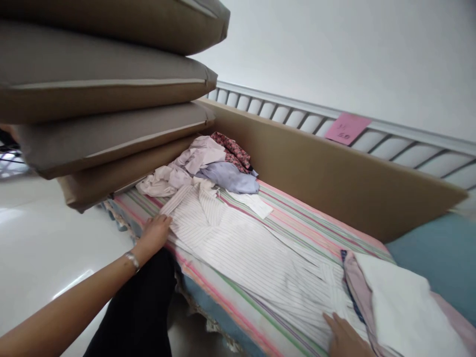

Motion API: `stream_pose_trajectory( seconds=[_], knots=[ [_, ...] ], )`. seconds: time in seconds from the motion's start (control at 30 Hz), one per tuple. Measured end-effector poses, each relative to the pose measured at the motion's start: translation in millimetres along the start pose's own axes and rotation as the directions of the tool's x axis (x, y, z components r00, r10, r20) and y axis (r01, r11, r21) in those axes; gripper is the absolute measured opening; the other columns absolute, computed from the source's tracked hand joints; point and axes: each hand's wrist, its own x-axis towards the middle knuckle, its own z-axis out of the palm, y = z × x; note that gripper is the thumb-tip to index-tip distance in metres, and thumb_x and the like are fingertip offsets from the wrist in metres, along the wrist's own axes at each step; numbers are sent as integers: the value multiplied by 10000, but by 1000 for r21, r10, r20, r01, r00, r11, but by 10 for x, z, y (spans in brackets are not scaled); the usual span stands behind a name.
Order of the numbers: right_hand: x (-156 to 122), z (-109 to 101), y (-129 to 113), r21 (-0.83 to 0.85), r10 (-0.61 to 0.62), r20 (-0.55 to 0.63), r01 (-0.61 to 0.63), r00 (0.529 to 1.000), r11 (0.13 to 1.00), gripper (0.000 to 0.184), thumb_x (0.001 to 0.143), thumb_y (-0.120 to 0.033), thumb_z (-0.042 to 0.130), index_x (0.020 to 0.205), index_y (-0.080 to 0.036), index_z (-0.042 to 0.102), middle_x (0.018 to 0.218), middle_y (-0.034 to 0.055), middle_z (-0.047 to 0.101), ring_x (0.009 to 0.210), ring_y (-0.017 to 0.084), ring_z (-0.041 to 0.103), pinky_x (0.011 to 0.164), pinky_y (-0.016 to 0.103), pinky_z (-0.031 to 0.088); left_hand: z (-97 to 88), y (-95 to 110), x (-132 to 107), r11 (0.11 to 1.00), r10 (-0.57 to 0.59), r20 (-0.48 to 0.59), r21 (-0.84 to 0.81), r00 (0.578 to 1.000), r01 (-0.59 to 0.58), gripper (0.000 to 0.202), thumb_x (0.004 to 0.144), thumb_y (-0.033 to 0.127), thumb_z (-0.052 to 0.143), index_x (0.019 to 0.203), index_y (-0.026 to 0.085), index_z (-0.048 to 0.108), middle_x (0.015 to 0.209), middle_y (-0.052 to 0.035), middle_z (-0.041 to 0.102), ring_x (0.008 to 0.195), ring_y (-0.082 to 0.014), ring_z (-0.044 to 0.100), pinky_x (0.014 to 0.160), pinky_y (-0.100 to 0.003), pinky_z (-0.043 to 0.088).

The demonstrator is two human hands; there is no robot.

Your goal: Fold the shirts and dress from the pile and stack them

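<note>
A white shirt with thin stripes (256, 248) lies stretched out across a striped bed cover. At its far-left end, my left hand (156, 232) has its fingers closed on the edge of the fabric; the thumb is hidden. My right hand (345, 338) lies on the shirt's near-right end, fingers extended and a little apart, partly cut off by the frame's bottom edge. Small creases run through the fabric close to it. Beside this hand is a pile of flat white and pink clothes (401, 297).
Rumpled clothes (201, 161) in pale pink, blue-grey and red floral are heaped at the far end. Thick brown-grey cushions (111, 106) are stacked at the left. A tan board (316, 171) lines the back, before a metal railing bearing a pink note (347, 128).
</note>
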Motion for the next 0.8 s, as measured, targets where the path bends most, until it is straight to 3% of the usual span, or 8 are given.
stream_pose_trajectory(
  seconds=[0.07, 0.13, 0.23, 0.33, 0.43, 0.57, 0.7, 0.8],
  knots=[
    [73, -142, -171, 41, -14, 4, 14, 1000, 999, 465, 766, -253, 349, 1116, -193, 649, 1216, 124, 619, 1199, 287, 520, 991, 482, 413, -24, 219, -37, 997, 63, -113, -45, 992, -68, 396, 807, 99, 411, 1164, 152, 574, 1245, -154, 575, 1147, -298, 520, 937, -425, 383],
    [126, -251, -406, 94, 20, -11, -19, 1000, 995, 484, 844, -320, 317, 1217, -150, 574, 1318, 138, 544, 1292, 291, 421, 1039, 499, 355, 43, 543, -39, 969, 184, -175, -132, 967, -208, 397, 851, 181, 423, 1226, 183, 553, 1354, -119, 507, 1253, -281, 443, 1017, -419, 339],
    [153, -221, -717, 125, 74, 57, -81, 996, 989, 462, 876, -427, 364, 1272, -249, 521, 1386, 80, 485, 1317, 318, 377, 1034, 548, 342, 309, 1100, -19, 888, 358, -182, -239, 916, -394, 431, 891, 365, 449, 1295, 231, 521, 1421, -93, 450, 1330, -288, 362, 1065, -449, 293],
    [117, -109, -786, 129, 83, 97, -95, 992, 987, 454, 888, -495, 351, 1293, -336, 482, 1393, -19, 479, 1328, 305, 358, 1039, 553, 341, 653, 1462, -4, 851, 430, -135, -269, 893, -450, 488, 876, 442, 480, 1331, 268, 494, 1440, -99, 423, 1341, -310, 348, 1064, -501, 275],
    [61, -141, -575, 173, 73, 131, -95, 989, 980, 462, 898, -490, 318, 1269, -297, 512, 1390, -3, 483, 1326, 268, 372, 1067, 491, 336, 883, 1509, 12, 866, 434, -79, -241, 898, -439, 487, 879, 423, 474, 1343, 274, 483, 1462, -114, 381, 1352, -313, 329, 1064, -529, 256],
    [37, -256, -75, 211, 281, 74, -290, 957, 933, 551, 884, -457, 284, 1204, -101, 555, 1305, 157, 547, 1242, 274, 476, 1079, 417, 334, 826, 1539, 24, 889, 410, -50, -201, 911, -411, 503, 875, 445, 484, 1351, 283, 472, 1470, -121, 364, 1357, -339, 309, 1050, -580, 241],
    [177, -138, 244, 205, 384, 118, -401, 916, 893, 658, 823, -500, 310, 1203, -9, 528, 1249, 211, 571, 1189, 312, 510, 1048, 437, 358, 662, 1953, 77, 855, 456, -114, -219, 883, -470, 535, 889, 457, 470, 1395, 297, 399, 1496, -97, 323, 1380, -310, 270, 1076, -546, 241],
    [403, 3, 312, 171, 408, 165, -433, 898, 885, 721, 785, -522, 351, 1251, 11, 485, 1301, 221, 529, 1220, 309, 483, 1061, 414, 334, 704, 2263, 138, 821, 518, -93, -225, 850, -525, 524, 897, 455, 456, 1393, 296, 399, 1494, -101, 330, 1374, -304, 284, 1084, -538, 235]
  ],
)
